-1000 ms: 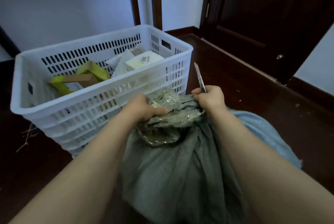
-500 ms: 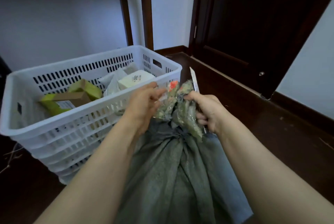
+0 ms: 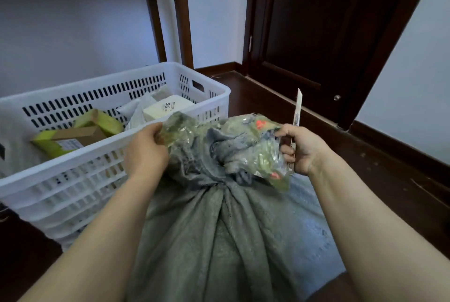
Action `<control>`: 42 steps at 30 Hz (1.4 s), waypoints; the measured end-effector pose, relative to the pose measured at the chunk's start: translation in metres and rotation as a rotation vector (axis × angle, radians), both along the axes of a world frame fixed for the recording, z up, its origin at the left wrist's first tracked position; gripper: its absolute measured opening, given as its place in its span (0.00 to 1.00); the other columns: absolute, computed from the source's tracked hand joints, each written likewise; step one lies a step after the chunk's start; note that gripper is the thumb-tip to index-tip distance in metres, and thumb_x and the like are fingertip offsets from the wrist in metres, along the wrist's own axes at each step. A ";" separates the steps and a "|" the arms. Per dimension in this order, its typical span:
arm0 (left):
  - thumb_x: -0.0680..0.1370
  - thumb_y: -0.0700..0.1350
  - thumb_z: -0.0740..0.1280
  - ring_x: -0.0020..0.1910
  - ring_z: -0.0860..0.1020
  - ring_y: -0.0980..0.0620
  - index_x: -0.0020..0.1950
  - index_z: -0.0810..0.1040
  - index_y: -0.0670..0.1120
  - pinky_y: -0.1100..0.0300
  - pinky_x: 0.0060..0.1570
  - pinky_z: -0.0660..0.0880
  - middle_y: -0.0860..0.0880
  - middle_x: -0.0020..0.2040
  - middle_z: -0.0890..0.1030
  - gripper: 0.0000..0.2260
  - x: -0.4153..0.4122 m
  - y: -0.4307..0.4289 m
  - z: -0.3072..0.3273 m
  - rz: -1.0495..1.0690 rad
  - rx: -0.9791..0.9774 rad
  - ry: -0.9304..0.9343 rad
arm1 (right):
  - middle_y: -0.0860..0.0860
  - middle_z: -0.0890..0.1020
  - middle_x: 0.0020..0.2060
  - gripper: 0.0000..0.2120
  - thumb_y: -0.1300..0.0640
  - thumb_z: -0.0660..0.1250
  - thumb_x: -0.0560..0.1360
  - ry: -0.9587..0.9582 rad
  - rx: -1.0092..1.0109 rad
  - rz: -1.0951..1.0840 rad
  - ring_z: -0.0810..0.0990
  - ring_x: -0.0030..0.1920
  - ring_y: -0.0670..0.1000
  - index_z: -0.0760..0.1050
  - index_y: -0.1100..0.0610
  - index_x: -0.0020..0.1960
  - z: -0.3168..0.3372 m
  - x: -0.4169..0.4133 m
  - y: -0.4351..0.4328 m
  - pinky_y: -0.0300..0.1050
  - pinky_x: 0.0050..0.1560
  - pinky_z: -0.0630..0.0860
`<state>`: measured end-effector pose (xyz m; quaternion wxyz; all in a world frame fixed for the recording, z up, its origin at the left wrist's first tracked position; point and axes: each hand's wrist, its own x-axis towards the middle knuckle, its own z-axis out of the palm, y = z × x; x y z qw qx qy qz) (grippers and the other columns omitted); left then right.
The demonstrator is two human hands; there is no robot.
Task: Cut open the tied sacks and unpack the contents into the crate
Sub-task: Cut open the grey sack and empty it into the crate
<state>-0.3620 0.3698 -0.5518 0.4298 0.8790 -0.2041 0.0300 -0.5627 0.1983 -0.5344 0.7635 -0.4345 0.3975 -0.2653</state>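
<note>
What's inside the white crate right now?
A green-and-brown cardboard box, a white box marked 2002 and pale packets. The near wall of the crate hides anything lower.

**Item counts.**
- Hands: 2, i.e. left hand (image 3: 146, 153) centre-left and right hand (image 3: 304, 148) centre-right.
- Cutter (image 3: 297, 106): 1.
- Crate (image 3: 97, 81): 1, left of frame.
- In the crate: white box (image 3: 168, 108) marked 2002, 1; yellow-green and brown cartons (image 3: 80, 134), approx. 2, exact no. unclear; white pouches (image 3: 136, 111), no. unclear.
- Grey sack (image 3: 207, 240): 1, bottom centre, w/ 1 mass of plastic wrap (image 3: 263, 158).
- Blue cloth (image 3: 309, 216): 1, lower right.
- Wooden posts (image 3: 182, 9): 2, top centre.
- Door (image 3: 316, 21): 1, upper right.
</note>
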 end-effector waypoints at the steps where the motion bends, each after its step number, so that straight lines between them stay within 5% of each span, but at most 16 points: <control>1: 0.73 0.37 0.65 0.60 0.73 0.41 0.66 0.74 0.54 0.47 0.60 0.71 0.45 0.63 0.77 0.23 -0.004 0.001 0.003 -0.007 0.056 -0.054 | 0.49 0.68 0.23 0.06 0.67 0.62 0.72 0.008 -0.029 -0.012 0.61 0.18 0.43 0.74 0.59 0.39 0.000 0.003 0.000 0.33 0.17 0.55; 5: 0.70 0.44 0.68 0.70 0.62 0.51 0.72 0.67 0.53 0.53 0.69 0.58 0.50 0.72 0.67 0.30 -0.041 -0.015 0.019 -0.476 -0.125 -0.029 | 0.49 0.69 0.23 0.06 0.67 0.61 0.74 -0.106 -0.038 0.067 0.60 0.16 0.42 0.76 0.62 0.43 0.010 0.026 0.014 0.32 0.15 0.51; 7: 0.69 0.48 0.70 0.75 0.50 0.54 0.75 0.58 0.56 0.55 0.70 0.47 0.55 0.76 0.57 0.37 -0.055 -0.022 0.022 -0.685 -0.042 -0.138 | 0.50 0.69 0.26 0.06 0.67 0.61 0.74 -0.107 -0.093 0.126 0.61 0.16 0.42 0.78 0.63 0.46 0.014 0.034 0.022 0.32 0.15 0.53; 9: 0.69 0.48 0.74 0.75 0.53 0.54 0.75 0.56 0.57 0.55 0.71 0.50 0.54 0.75 0.60 0.40 -0.058 -0.025 0.023 -0.792 -0.044 -0.143 | 0.51 0.70 0.27 0.07 0.66 0.63 0.74 -0.063 -0.175 0.167 0.61 0.16 0.42 0.79 0.65 0.49 0.015 0.037 0.027 0.32 0.15 0.54; 11: 0.68 0.50 0.76 0.66 0.69 0.50 0.71 0.67 0.56 0.52 0.67 0.65 0.50 0.65 0.72 0.33 -0.053 -0.022 0.023 -0.743 -0.123 -0.095 | 0.51 0.73 0.24 0.11 0.61 0.65 0.75 -0.033 -0.206 0.196 0.59 0.15 0.43 0.78 0.69 0.51 0.018 0.033 0.027 0.32 0.16 0.53; 14: 0.68 0.53 0.75 0.45 0.78 0.51 0.49 0.81 0.52 0.49 0.48 0.77 0.53 0.43 0.81 0.12 -0.041 -0.014 0.023 -0.585 -0.213 0.005 | 0.53 0.81 0.28 0.18 0.46 0.69 0.72 0.090 -0.268 0.190 0.56 0.15 0.43 0.82 0.62 0.43 0.026 0.023 0.021 0.32 0.17 0.52; 17: 0.68 0.56 0.74 0.29 0.71 0.55 0.30 0.74 0.51 0.59 0.33 0.69 0.57 0.26 0.72 0.14 -0.030 -0.005 0.025 -0.440 -0.336 0.162 | 0.53 0.86 0.39 0.28 0.33 0.71 0.61 0.199 -0.424 0.269 0.56 0.17 0.43 0.83 0.58 0.43 0.030 0.017 0.020 0.32 0.19 0.53; 19: 0.67 0.57 0.74 0.31 0.71 0.52 0.31 0.73 0.47 0.57 0.35 0.68 0.52 0.28 0.71 0.17 -0.025 -0.003 0.027 -0.393 -0.360 0.207 | 0.52 0.86 0.42 0.31 0.35 0.74 0.56 0.118 -0.431 0.311 0.57 0.17 0.42 0.81 0.58 0.49 0.027 0.019 0.025 0.32 0.19 0.53; 23: 0.66 0.57 0.75 0.34 0.72 0.50 0.39 0.75 0.35 0.56 0.37 0.69 0.44 0.33 0.73 0.24 -0.024 -0.001 0.031 -0.414 -0.354 0.274 | 0.48 0.76 0.23 0.07 0.59 0.75 0.67 -0.057 -0.403 0.128 0.57 0.16 0.42 0.77 0.58 0.41 0.018 0.031 0.030 0.31 0.19 0.51; 27: 0.64 0.54 0.77 0.44 0.76 0.49 0.54 0.77 0.37 0.53 0.49 0.74 0.42 0.45 0.78 0.28 -0.022 0.002 0.048 -0.469 -0.137 0.326 | 0.53 0.77 0.31 0.07 0.62 0.67 0.76 -0.153 -0.301 0.028 0.59 0.16 0.42 0.74 0.61 0.40 0.016 0.040 0.028 0.30 0.17 0.54; 31: 0.67 0.47 0.76 0.72 0.58 0.51 0.77 0.53 0.53 0.45 0.74 0.51 0.50 0.75 0.61 0.45 -0.028 0.000 0.065 -0.540 0.264 -0.027 | 0.51 0.75 0.24 0.08 0.61 0.66 0.76 -0.164 -0.319 0.081 0.58 0.15 0.42 0.74 0.61 0.39 0.017 0.047 0.033 0.29 0.17 0.54; 33: 0.68 0.49 0.74 0.70 0.48 0.61 0.77 0.51 0.55 0.47 0.73 0.39 0.55 0.76 0.56 0.44 -0.036 -0.004 0.069 -0.630 0.212 -0.100 | 0.52 0.76 0.25 0.07 0.61 0.67 0.76 -0.157 -0.319 0.110 0.59 0.15 0.42 0.74 0.62 0.40 0.017 0.049 0.036 0.29 0.16 0.54; 35: 0.69 0.52 0.74 0.70 0.62 0.56 0.74 0.62 0.54 0.46 0.73 0.55 0.53 0.70 0.70 0.36 -0.040 -0.010 0.067 -0.680 0.049 0.013 | 0.50 0.77 0.23 0.06 0.61 0.68 0.75 -0.147 -0.316 0.128 0.59 0.15 0.42 0.74 0.63 0.41 0.018 0.051 0.039 0.29 0.16 0.55; 37: 0.72 0.47 0.73 0.54 0.79 0.45 0.61 0.78 0.46 0.46 0.60 0.74 0.44 0.55 0.82 0.18 -0.044 -0.014 0.062 -0.660 -0.076 0.070 | 0.50 0.80 0.25 0.05 0.61 0.69 0.74 -0.133 -0.310 0.119 0.59 0.15 0.42 0.76 0.63 0.42 0.018 0.053 0.042 0.30 0.16 0.54; 39: 0.74 0.45 0.71 0.45 0.81 0.40 0.48 0.82 0.42 0.43 0.51 0.77 0.39 0.45 0.83 0.07 -0.044 -0.015 0.055 -0.570 -0.150 0.101 | 0.52 0.82 0.30 0.04 0.62 0.71 0.72 -0.109 -0.303 0.104 0.59 0.16 0.42 0.77 0.62 0.41 0.018 0.052 0.042 0.30 0.16 0.54; 42: 0.76 0.45 0.69 0.35 0.82 0.48 0.42 0.82 0.44 0.51 0.42 0.80 0.44 0.37 0.84 0.06 -0.039 -0.011 0.049 -0.504 -0.303 0.320 | 0.52 0.79 0.29 0.07 0.61 0.75 0.67 -0.022 -0.318 0.182 0.58 0.17 0.42 0.79 0.60 0.42 0.018 0.047 0.042 0.32 0.17 0.53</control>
